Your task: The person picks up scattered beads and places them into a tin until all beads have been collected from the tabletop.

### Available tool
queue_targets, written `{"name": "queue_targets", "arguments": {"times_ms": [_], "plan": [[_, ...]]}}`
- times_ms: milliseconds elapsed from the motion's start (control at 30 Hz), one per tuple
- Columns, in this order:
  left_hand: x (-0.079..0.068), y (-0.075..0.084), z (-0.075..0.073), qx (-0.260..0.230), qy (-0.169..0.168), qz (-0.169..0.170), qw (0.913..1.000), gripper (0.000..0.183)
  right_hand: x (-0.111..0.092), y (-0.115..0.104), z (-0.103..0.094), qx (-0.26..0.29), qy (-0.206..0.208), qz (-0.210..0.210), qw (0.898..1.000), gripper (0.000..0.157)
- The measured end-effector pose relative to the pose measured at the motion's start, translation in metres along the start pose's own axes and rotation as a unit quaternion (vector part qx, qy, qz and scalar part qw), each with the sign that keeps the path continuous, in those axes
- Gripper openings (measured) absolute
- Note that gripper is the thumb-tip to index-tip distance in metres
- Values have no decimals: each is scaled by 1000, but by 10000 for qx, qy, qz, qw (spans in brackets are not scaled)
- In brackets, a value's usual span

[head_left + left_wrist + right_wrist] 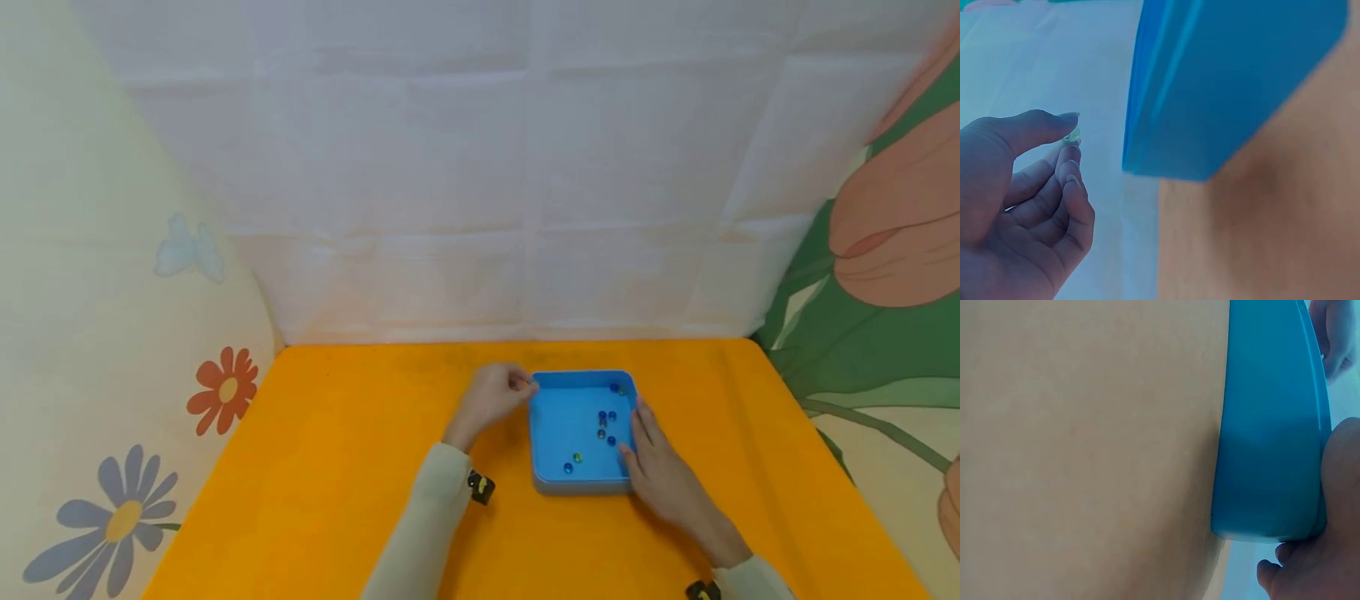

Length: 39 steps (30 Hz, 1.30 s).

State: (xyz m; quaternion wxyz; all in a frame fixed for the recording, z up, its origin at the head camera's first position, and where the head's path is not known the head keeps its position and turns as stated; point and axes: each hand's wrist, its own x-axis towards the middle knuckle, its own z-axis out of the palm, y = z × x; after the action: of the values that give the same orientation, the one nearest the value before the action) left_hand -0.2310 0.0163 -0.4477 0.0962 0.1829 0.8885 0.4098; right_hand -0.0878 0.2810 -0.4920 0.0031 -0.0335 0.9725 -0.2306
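Observation:
A square blue tray (558, 425) with raised walls holds several small glass marbles (612, 416), mostly dark blue, grouped toward its right half. My left hand (491, 400) is at the tray's back left corner. Between its thumb and forefinger it pinches a pale yellow-green marble (1071, 135), with the other fingers curled below. My right hand (667, 483) grips the tray's right wall, thumb over the rim and fingers along the outside. In the right wrist view, the thumb side of this hand overlaps the rim of the blue tray (1272, 425).
The tray stands on a table with an orange cover (352, 433). A white cloth (420, 183) hangs behind its far edge. Flower-patterned cloths rise at the left (90, 350) and right. Inside the tray, a yellow-green marble (577, 457) lies near the front wall.

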Motion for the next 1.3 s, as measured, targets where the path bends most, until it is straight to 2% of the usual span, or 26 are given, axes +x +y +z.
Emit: {"name": "queue_targets", "arguments": {"times_ms": [333,533,767,1067,1300], "plan": [[23,27,28,-34,-317,165,9994,23,1,2,2,-30,-25,33,10000,70],[34,33,42,-4,-335,311,9990,24,2,2,4,-77,-11,9,10000,69],[44,38,51,-97,-454,443,9979,24,2,3,4,-43,10,-39,10000,69],[54,38,63,-5,-485,246,9985,23,3,2,2,-89,-15,28,10000,69],[55,40,66,-42,-626,98,9980,23,2,2,2,-113,0,32,9999,69]]}}
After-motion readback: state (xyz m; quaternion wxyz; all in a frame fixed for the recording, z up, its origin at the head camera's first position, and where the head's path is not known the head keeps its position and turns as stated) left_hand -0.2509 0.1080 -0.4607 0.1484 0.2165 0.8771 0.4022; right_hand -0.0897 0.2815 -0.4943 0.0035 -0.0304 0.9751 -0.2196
